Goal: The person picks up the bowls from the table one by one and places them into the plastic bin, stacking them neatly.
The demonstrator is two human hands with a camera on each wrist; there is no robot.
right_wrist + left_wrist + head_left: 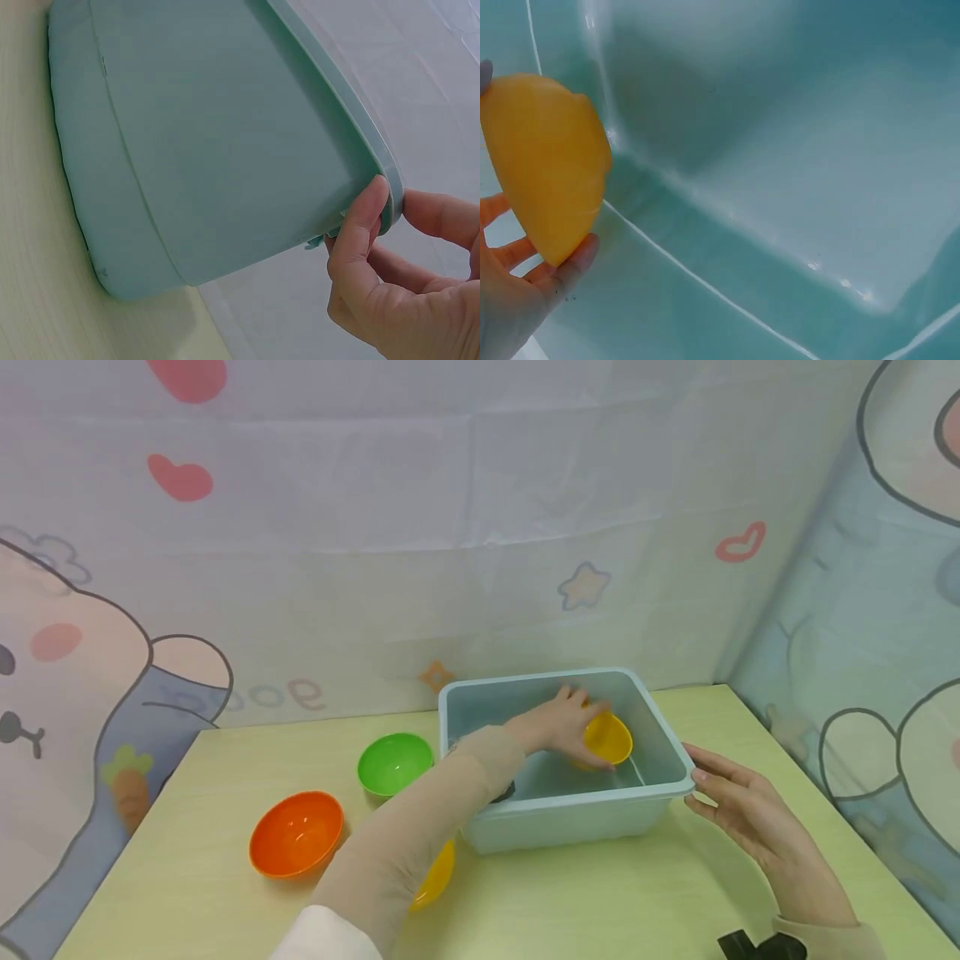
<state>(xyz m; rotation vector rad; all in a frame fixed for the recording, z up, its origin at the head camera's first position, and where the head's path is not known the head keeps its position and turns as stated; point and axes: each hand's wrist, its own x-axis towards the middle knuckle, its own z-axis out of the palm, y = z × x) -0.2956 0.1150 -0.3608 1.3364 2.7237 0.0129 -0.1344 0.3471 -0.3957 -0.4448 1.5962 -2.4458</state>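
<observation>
My left hand (564, 727) reaches inside the pale blue plastic bin (570, 820) and grips a small yellow bowl (609, 739) by its edges. In the left wrist view that yellow bowl (547, 161) is tilted, with fingers (577, 259) at its rim and the bin floor beyond it. At the bin's right front corner is my right hand (750, 810). The right wrist view has its thumb and a finger pinching the bin's rim (375, 142).
Left of the bin, an orange bowl (297, 835) and a green bowl (395, 765) sit on the light wood table (570, 902). Another yellow bowl (437, 878) lies partly hidden behind my left sleeve (420, 827). A printed cloth (360, 527) hangs behind.
</observation>
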